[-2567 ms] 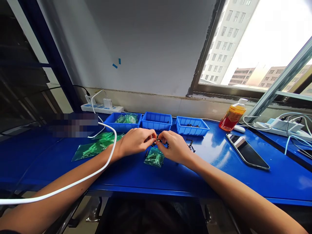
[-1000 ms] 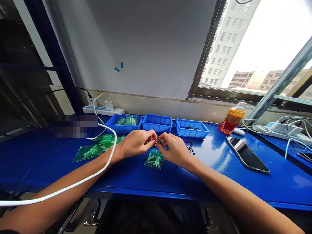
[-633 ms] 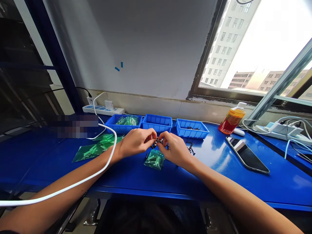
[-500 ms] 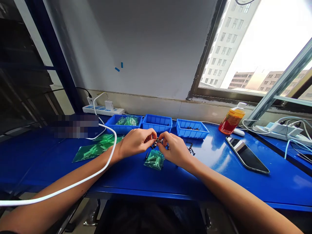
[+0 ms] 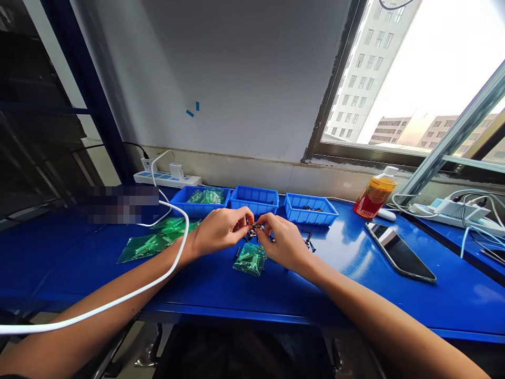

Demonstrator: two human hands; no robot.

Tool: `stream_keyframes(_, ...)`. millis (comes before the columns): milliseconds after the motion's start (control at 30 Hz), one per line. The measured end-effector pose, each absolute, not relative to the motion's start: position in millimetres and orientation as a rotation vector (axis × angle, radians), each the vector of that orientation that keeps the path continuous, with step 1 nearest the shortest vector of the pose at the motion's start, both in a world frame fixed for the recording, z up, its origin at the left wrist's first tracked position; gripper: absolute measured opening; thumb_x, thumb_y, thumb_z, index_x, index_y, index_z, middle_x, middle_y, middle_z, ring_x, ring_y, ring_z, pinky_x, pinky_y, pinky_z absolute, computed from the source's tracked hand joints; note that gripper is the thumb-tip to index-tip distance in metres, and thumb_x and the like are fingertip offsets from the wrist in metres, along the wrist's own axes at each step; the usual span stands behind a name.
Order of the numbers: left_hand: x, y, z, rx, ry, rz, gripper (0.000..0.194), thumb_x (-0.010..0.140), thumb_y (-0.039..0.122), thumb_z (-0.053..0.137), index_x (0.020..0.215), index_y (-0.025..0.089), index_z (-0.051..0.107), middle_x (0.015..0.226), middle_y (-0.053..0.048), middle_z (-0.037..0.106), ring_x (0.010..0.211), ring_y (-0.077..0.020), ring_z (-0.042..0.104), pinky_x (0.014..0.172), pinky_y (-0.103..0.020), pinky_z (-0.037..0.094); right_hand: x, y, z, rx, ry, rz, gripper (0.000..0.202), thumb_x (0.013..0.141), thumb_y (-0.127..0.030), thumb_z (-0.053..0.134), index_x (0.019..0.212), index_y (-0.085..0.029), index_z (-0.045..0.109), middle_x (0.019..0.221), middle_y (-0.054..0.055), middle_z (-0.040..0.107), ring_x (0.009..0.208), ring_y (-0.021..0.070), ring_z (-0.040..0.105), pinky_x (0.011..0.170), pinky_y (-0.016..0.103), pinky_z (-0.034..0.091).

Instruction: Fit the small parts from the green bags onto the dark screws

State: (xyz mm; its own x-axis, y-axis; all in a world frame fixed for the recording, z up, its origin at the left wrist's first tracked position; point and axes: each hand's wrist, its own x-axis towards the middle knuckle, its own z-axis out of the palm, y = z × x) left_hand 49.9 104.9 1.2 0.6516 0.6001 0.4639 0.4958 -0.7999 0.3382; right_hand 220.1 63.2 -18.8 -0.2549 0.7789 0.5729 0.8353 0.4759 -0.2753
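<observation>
My left hand (image 5: 219, 230) and my right hand (image 5: 281, 241) meet fingertip to fingertip over the blue bench (image 5: 355, 273), both pinching a small dark metal part (image 5: 254, 227) between them. Just below the hands lies a small green plastic bag (image 5: 250, 259) holding pale pieces. A few loose black screws (image 5: 309, 241) lie on the bench right of my right hand.
Three blue bins stand along the back: the left bin (image 5: 201, 199) with green bags, the middle bin (image 5: 254, 199), the right bin (image 5: 310, 208) with screws. Green bags (image 5: 158, 239) lie at left. A white cable (image 5: 118, 300) crosses my left arm. Bottle (image 5: 374, 192), phone (image 5: 400, 251), power strips (image 5: 165, 179).
Both hands stay together on the small part, with only slight finger shifts. The view has tilted a little since the earliest frame.
</observation>
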Motion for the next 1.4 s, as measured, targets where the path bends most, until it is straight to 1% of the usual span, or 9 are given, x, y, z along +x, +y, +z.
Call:
stream_keyframes(300,50.5,104.6,2.1,2.698,0.973,0.815,0.010,0.079,0.026,0.052,0.083,0.018,0.056,0.060,0.004,0.061,0.054,-0.0110,0.057,0.051,-0.020,0.038,219.8,63.3,-19.5,-1.312,-2.047,-0.116,0.004,0.079,-0.020,0.054,0.081,-0.019,0.051,0.063,-0.002,0.058,0.061,0.0126,0.055,0.055,0.022,0.036)
stream_keyframes(567,50.3,104.6,1.8,2.699,0.969,0.827,0.012,0.081,0.028,0.050,0.081,0.018,0.057,0.060,0.004,0.061,0.053,-0.0105,0.056,0.051,-0.020,0.038,219.8,62.4,-19.2,-1.289,-2.043,-0.118,0.003,0.080,-0.020,0.053,0.079,-0.019,0.050,0.063,-0.002,0.057,0.059,0.0122,0.054,0.054,0.022,0.035)
stream_keyframes(967,49.8,106.1,0.9,2.691,0.891,0.845,0.012,0.081,0.026,0.048,0.079,0.018,0.057,0.058,0.004,0.060,0.052,-0.0100,0.054,0.053,-0.020,0.038,219.7,61.9,-19.7,-1.313,-2.050,-0.106,0.003,0.080,-0.022,0.053,0.080,-0.020,0.051,0.065,-0.001,0.059,0.061,0.0126,0.055,0.055,0.022,0.035)
stream_keyframes(1167,48.8,105.6,2.2,2.712,0.854,0.830,0.013,0.079,0.023,0.046,0.077,0.018,0.058,0.058,0.004,0.059,0.051,-0.0092,0.052,0.053,-0.019,0.038,220.0,62.0,-19.9,-1.318,-2.060,-0.094,0.002,0.079,-0.021,0.053,0.080,-0.019,0.052,0.065,-0.001,0.059,0.063,0.0133,0.055,0.057,0.023,0.036)
stream_keyframes(1400,49.7,104.6,1.8,2.685,0.913,0.820,0.012,0.080,0.025,0.047,0.079,0.019,0.058,0.058,0.004,0.060,0.052,-0.0102,0.054,0.053,-0.020,0.038,219.5,62.0,-19.0,-1.323,-2.057,-0.090,0.002,0.079,-0.021,0.053,0.079,-0.020,0.052,0.065,-0.001,0.059,0.062,0.0130,0.055,0.056,0.023,0.036)
